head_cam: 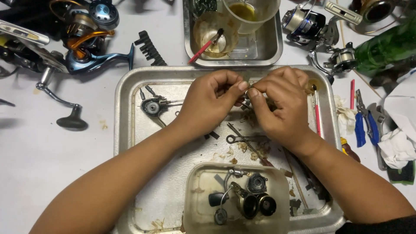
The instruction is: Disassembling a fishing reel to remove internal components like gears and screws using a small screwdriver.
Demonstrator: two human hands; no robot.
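Over the large metal tray [125, 130], my left hand [208, 102] and my right hand [279, 106] meet fingertip to fingertip. Both pinch a small metal part [248, 92] between thumb and forefinger; most of it is hidden by the fingers. A small grey reel part [152, 105] lies in the tray left of my left hand. A thin metal wrench [242, 138] lies below my hands. At the near edge, a clear plastic tub [195, 203] holds several dark reel parts [249, 201].
A smaller metal tray [268, 50] at the back holds a red-handled brush [206, 47] and a cup of yellowish liquid [249, 13]. Fishing reels [86, 39] lie at back left and a reel [310, 26] back right. A green bottle [388, 45], blue-handled pliers [366, 125] and crumpled tissues [396, 145] sit right.
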